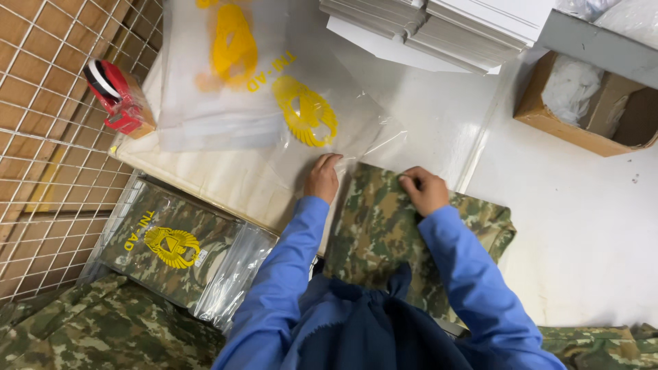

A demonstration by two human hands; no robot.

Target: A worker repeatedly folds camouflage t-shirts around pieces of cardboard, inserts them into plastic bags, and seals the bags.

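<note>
A folded camouflage garment (pixel 384 226) lies on the white table right in front of me. My right hand (pixel 425 188) presses on its far edge with fingers curled, pinching the cloth. My left hand (pixel 322 177) rests flat on the edge of a clear plastic bag (pixel 322 116) with a yellow emblem, just beyond the garment's far left corner. Both my arms are in blue sleeves.
A stack of clear printed bags (pixel 219 75) lies at the back left. A red tape dispenser (pixel 116 96) hangs by the wire grid. A bagged camouflage garment (pixel 171 240) sits at my left. White cards (pixel 445 27) and a cardboard box (pixel 582 103) stand at the back right.
</note>
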